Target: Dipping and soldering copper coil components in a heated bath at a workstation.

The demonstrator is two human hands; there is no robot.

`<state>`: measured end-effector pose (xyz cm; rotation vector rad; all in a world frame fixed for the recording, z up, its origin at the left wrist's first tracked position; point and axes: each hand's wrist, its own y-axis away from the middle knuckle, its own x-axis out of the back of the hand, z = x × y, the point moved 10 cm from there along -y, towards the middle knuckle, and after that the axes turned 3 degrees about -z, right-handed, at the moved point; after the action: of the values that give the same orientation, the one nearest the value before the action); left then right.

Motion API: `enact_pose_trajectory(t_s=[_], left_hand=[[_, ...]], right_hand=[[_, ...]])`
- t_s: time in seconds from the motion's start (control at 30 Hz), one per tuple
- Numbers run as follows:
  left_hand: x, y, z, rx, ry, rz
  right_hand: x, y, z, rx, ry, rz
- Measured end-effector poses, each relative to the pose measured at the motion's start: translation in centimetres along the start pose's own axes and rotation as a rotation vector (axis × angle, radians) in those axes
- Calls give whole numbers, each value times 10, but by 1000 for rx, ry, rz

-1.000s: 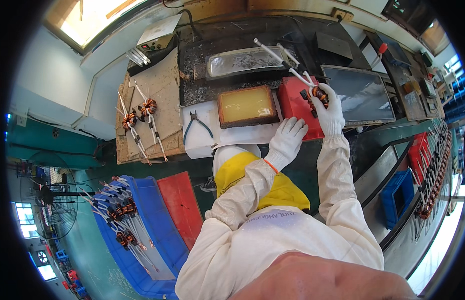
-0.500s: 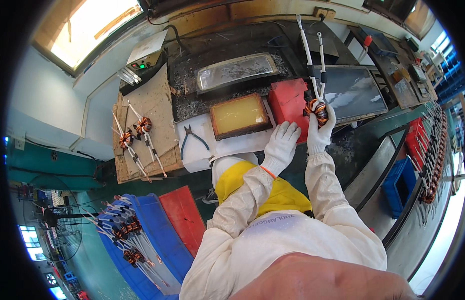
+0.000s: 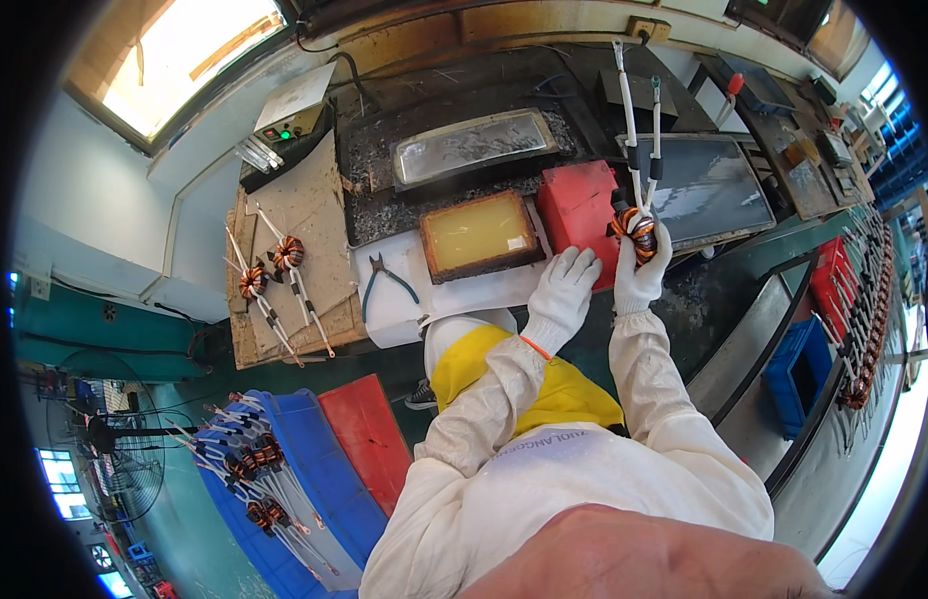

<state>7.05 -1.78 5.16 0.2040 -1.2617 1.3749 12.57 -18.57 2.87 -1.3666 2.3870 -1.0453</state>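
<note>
Copper-wound coil [image 3: 638, 240] sits upright in the right hand [image 3: 640, 280], gloved fingers grasping its winding; the left hand [image 3: 564, 295] holds nothing, fingers extended at the near edge of the red box [image 3: 574, 205]; a slack grip could let the tall white leads [image 3: 629, 110] topple it; printed lettering crosses the white shirt [image 3: 584, 474].

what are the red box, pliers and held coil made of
Red box: plastic or painted metal; dull red faces leave it open. Pliers: dark head, likely metal; smooth teal grips, perhaps plastic. Coil: probably enamelled copper wire, from its glossy orange-brown turns.
</note>
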Motion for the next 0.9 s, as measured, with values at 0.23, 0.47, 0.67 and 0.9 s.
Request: enact_pose_trajectory(t_s=[0.23, 0.47, 0.67, 0.9], left_hand=[[-13, 14, -1, 50, 8, -45], [-37, 37, -12, 92, 77, -48], [-35, 41, -16, 105, 40, 6], [-30, 41, -17, 107, 88, 22]], right_hand=[[0, -1, 1, 27, -2, 0], [0, 2, 12, -72, -43, -13], [0, -2, -3, -1, -15, -32], [-4, -4, -8, -20, -51, -67]])
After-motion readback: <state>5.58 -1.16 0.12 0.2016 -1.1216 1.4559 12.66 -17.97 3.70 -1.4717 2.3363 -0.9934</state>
